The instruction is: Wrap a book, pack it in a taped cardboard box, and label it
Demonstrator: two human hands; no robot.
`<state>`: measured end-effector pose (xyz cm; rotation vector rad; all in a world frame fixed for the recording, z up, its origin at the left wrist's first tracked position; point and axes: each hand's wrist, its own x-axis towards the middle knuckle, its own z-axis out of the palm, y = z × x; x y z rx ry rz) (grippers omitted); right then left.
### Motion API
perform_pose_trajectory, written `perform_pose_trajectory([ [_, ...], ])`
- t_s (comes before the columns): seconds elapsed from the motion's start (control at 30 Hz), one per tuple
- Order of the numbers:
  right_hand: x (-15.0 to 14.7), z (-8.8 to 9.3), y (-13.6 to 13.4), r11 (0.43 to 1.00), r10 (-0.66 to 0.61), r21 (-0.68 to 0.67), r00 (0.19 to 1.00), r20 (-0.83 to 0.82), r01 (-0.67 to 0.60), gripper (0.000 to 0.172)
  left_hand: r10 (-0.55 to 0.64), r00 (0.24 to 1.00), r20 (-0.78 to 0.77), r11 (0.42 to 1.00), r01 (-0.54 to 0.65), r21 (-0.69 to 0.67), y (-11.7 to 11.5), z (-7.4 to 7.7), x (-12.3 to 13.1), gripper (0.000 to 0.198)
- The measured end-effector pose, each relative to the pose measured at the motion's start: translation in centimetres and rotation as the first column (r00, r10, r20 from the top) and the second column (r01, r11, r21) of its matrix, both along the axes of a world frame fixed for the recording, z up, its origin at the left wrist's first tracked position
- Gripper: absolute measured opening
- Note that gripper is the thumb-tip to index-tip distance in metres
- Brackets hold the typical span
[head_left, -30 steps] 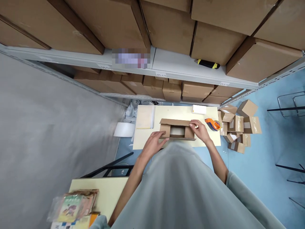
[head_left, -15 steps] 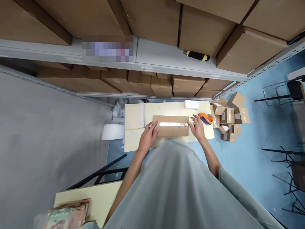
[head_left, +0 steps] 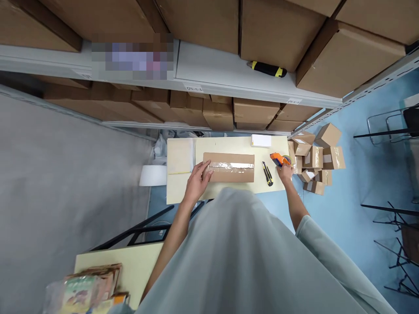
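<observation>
A flat brown cardboard box [head_left: 229, 168] with a strip of clear tape along its seam lies on the pale yellow table [head_left: 183, 192]. My left hand [head_left: 198, 181] rests on the box's left end, fingers stretched flat. My right hand [head_left: 285, 171] is at the table's right edge with its fingers closed around the orange tape dispenser [head_left: 279, 158]. A black and yellow utility knife [head_left: 267, 173] lies on the table between the box and my right hand.
A white pad [head_left: 261, 140] sits at the table's far edge, a stack of flat sheets [head_left: 178, 156] at its left. Small taped boxes [head_left: 316, 159] are heaped on the blue floor to the right. Shelves of brown cartons [head_left: 222, 113] stand behind. Packets [head_left: 85, 290] lie on a nearer table.
The open box flaps were folded down and the box now lies shut and taped. My right hand left the box and went right to the tape dispenser. The utility knife is now uncovered.
</observation>
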<state>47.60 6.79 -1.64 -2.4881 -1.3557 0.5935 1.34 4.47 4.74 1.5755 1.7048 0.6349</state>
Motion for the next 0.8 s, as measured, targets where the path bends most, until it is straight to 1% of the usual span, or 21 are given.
perform_pose_trajectory([
  [0.1, -0.9, 0.9, 0.0, 0.999, -0.012, 0.053, 1.000, 0.007, 0.012, 0.034, 0.014, 1.000, 0.017, 1.000, -0.014, 0.001, -0.2, 0.1, 0.3, 0.053],
  [0.17, -2.7, 1.9, -0.3, 0.995, 0.024, 0.101, 0.997, -0.079, -0.016, 0.048, 0.029, 0.999, 0.035, 1.000, -0.028, -0.006, -0.2, 0.3, 0.5, 0.052],
  [0.2, -4.0, 2.5, -0.5, 0.990, 0.068, 0.132, 0.982, -0.178, -0.045, 0.055, 0.039, 0.998, 0.045, 0.999, -0.038, -0.006, -0.2, 0.4, 0.7, 0.052],
  [0.23, -5.6, 3.0, -0.8, 0.984, 0.109, 0.169, 0.944, -0.313, -0.057, 0.062, 0.051, 0.997, 0.052, 0.999, -0.051, -0.003, -0.1, 0.4, 0.8, 0.052],
  [0.27, -7.4, 3.6, -1.1, 0.982, 0.126, 0.178, 0.898, -0.422, -0.054, 0.067, 0.067, 0.996, 0.057, 0.998, -0.067, 0.001, 0.1, 0.3, 1.0, 0.051],
  [0.3, -9.3, 4.1, -1.4, 0.982, 0.157, 0.173, 0.850, -0.503, -0.078, 0.071, 0.086, 0.995, 0.057, 0.996, -0.086, 0.003, 0.3, 0.1, 1.2, 0.050],
  [0.33, -11.3, 4.6, -1.6, 0.980, 0.186, 0.169, 0.809, -0.557, -0.108, 0.073, 0.105, 0.993, 0.054, 0.994, -0.105, 0.001, 0.5, -0.2, 1.4, 0.050],
  [0.4, -14.5, 5.4, -1.8, 0.974, 0.226, 0.165, 0.748, -0.624, -0.156, 0.072, 0.144, 0.988, 0.051, 0.990, -0.144, -0.005, 1.0, -1.1, 1.8, 0.053],
  [0.47, -16.6, 5.8, -1.6, 0.968, 0.242, 0.193, 0.779, -0.578, -0.158, 0.069, 0.193, 0.978, 0.076, 0.981, -0.192, -0.014, 1.4, -2.2, 2.3, 0.067],
  [0.53, -17.4, 6.0, -1.4, 0.967, 0.235, 0.212, 0.823, -0.517, -0.143, 0.068, 0.235, 0.963, 0.136, 0.972, -0.231, -0.044, 1.5, -3.1, 2.8, 0.087],
  [0.57, -17.4, 6.1, -1.3, 0.966, 0.233, 0.218, 0.834, -0.500, -0.139, 0.069, 0.242, 0.955, 0.172, 0.970, -0.234, -0.064, 1.6, -3.4, 3.0, 0.094],
  [0.6, -17.3, 6.0, -1.2, 0.965, 0.235, 0.221, 0.836, -0.496, -0.140, 0.069, 0.235, 0.950, 0.207, 0.972, -0.222, -0.082, 1.6, -3.6, 3.1, 0.095],
  [0.73, -16.6, 5.7, -0.5, 0.955, 0.271, 0.244, 0.821, -0.502, -0.165, 0.069, 0.144, 0.943, 0.300, 0.989, -0.124, -0.084, 2.0, -3.4, 3.2, 0.083],
  [0.8, -16.3, 5.4, 0.2, 0.956, 0.272, 0.242, 0.817, -0.507, -0.168, 0.068, 0.130, 0.940, 0.316, 0.991, -0.112, -0.076, 2.5, -3.3, 3.3, 0.081],
])
